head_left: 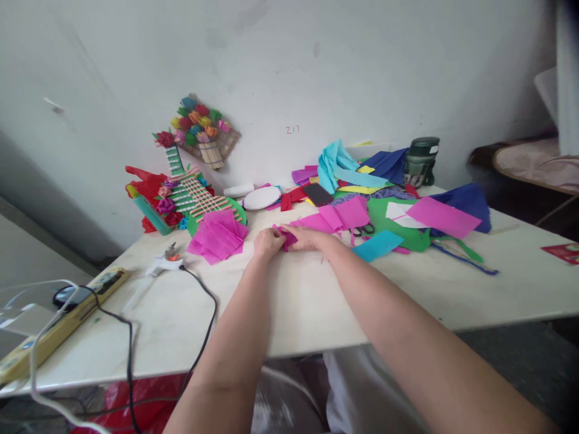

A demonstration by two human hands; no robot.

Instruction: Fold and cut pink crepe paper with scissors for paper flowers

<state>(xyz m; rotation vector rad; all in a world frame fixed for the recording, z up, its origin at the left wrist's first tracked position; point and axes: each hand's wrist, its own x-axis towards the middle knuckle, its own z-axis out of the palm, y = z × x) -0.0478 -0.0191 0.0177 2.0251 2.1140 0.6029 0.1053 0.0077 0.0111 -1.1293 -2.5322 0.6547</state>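
At the centre of an imagined dial laid on the table, with twelve o'clock toward the wall, a small magenta paper piece sits between the two hands, close above the tabletop. On its nine o'clock side the left hand has its fingers curled and appears clamped on the paper's edge; from three o'clock the right hand reaches in with its fingertips at the piece, though whether thumb and finger press together on it I cannot tell. Handling this paper well probably calls for light, even pressure: the left fingers best act as a steady anchor while the right ones shape a little at a time, since hard tugging could stretch or tear something that looks this thin (crepe, by its look). Keeping both wrists low should help steadiness. Loose magenta sheets lie at nine o'clock, near but apart from the left hand, while a magenta strip stretches toward two o'clock. Dark-handled scissors rest near three o'clock, partly covered, so reaching that way deserves care against snagging the strip.
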